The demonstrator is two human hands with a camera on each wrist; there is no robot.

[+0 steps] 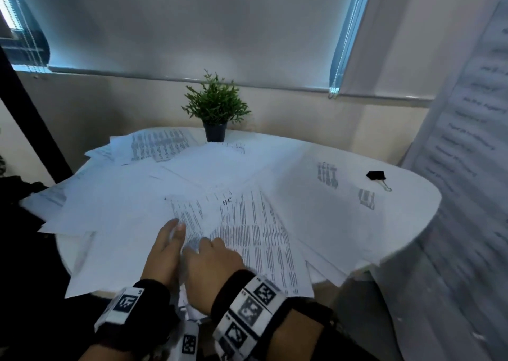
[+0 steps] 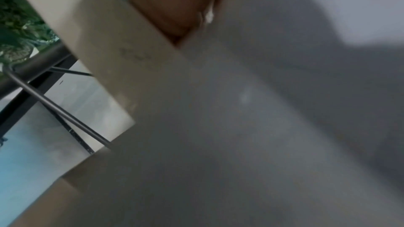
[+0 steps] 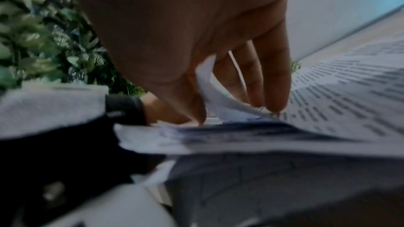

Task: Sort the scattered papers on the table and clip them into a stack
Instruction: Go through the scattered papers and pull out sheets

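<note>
Many white sheets point(image 1: 143, 195), some printed, lie scattered over the round white table point(image 1: 412, 184). A black binder clip point(image 1: 376, 176) sits alone on the table's right side. Both hands are at the near edge on printed sheets, one marked "HR" point(image 1: 247, 223). My right hand point(image 1: 211, 253) pinches the curled corner of a printed sheet point(image 3: 328, 96) between thumb and fingers point(image 3: 273, 92). My left hand point(image 1: 171, 234) lies beside it with fingers stretched along the papers. In the left wrist view, blurred paper point(image 2: 240, 110) hides most of that hand point(image 2: 174, 6).
A small potted plant point(image 1: 215, 107) stands at the table's far edge by the wall. A large printed sheet point(image 1: 467, 154) hangs blurred along the right side. Papers overhang the table's left and near edges. Black metal legs point(image 2: 65, 115) show below.
</note>
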